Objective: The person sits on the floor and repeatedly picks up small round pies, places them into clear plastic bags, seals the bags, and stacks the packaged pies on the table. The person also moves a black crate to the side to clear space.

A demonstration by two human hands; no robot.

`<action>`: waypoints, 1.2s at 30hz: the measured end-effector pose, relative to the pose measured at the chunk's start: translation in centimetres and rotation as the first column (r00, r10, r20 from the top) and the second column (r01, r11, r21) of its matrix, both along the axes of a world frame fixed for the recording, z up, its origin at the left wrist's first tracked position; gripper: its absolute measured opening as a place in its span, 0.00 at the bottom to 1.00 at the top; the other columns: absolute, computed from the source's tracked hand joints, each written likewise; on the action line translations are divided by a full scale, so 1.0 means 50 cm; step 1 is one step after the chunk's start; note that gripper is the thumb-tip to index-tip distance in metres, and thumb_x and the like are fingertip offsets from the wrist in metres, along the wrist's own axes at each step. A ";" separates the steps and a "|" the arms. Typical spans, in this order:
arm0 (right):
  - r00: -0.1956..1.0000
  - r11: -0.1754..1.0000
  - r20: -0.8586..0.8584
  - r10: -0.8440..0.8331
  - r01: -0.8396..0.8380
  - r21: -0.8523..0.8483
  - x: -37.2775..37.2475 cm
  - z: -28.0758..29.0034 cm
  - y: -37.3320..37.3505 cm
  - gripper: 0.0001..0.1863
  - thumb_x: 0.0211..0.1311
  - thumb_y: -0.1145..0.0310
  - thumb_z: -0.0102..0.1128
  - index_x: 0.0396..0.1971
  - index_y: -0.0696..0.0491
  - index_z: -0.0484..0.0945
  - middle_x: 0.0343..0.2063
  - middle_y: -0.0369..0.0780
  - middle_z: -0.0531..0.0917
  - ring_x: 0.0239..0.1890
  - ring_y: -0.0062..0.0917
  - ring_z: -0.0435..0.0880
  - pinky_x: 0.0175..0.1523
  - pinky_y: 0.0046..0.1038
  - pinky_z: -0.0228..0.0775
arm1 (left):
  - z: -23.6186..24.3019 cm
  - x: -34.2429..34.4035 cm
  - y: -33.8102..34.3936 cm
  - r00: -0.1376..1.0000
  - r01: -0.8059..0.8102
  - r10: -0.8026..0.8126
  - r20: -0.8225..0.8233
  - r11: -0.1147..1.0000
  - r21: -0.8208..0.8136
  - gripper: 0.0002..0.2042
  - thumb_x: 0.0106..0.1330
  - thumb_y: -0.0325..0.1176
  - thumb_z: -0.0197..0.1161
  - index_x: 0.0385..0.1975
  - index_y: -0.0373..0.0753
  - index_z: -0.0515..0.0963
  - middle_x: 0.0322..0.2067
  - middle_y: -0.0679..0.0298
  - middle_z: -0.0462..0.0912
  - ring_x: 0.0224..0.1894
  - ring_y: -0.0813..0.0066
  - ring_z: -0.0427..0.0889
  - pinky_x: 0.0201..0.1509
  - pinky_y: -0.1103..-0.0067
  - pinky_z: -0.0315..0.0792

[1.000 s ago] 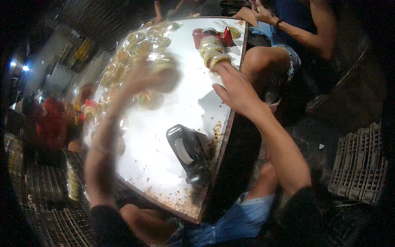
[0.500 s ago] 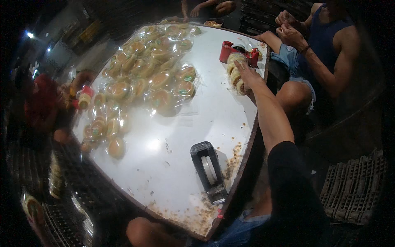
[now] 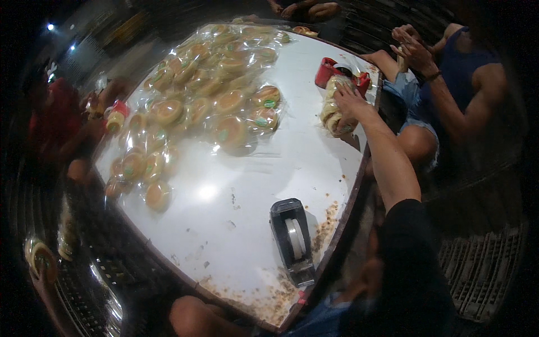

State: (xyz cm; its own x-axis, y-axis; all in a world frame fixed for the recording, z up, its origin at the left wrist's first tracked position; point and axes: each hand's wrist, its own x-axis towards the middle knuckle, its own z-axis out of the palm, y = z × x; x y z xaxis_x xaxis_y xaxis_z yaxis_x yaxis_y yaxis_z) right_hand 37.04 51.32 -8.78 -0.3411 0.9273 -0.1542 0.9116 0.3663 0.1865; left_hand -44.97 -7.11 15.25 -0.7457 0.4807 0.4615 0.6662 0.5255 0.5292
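Observation:
My right hand (image 3: 352,103) reaches to the far right of the table, its fingers spread over a clear bag of round buns (image 3: 332,121) and gripping it. The bag lies beside a red tape dispenser (image 3: 327,72), close to the table's right edge. At the far lower left rim, my left hand (image 3: 40,276) holds a clear-wrapped pack of round buns (image 3: 42,257), off the table; its fingers are partly lost in the dark. A black tape dispenser (image 3: 293,241) with a roll of tape stands near the table's near right edge.
Many bagged buns (image 3: 230,132) cover the left and far parts of the white table (image 3: 224,191). Brown crumbs (image 3: 325,230) lie along its right and near edges. A person in a blue top (image 3: 460,84) sits at the right; others sit left and far. Slatted racks (image 3: 483,269) stand around.
The view has shifted a little, so the table sits further right. My right hand has turned the bag of buns slightly. My left hand has risen with its pack of buns.

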 end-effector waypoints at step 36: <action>0.200 0.371 -0.850 0.487 -0.929 -0.006 -1.286 0.384 -0.856 0.37 0.42 0.36 0.71 0.40 0.57 0.84 0.37 0.46 0.86 0.41 0.32 0.84 0.47 0.31 0.74 | 0.024 0.113 -0.221 0.345 -0.036 -0.797 -0.496 0.517 -0.855 0.29 0.48 0.31 0.71 0.53 0.59 0.71 0.63 0.61 0.61 0.66 0.58 0.61 0.66 0.67 0.68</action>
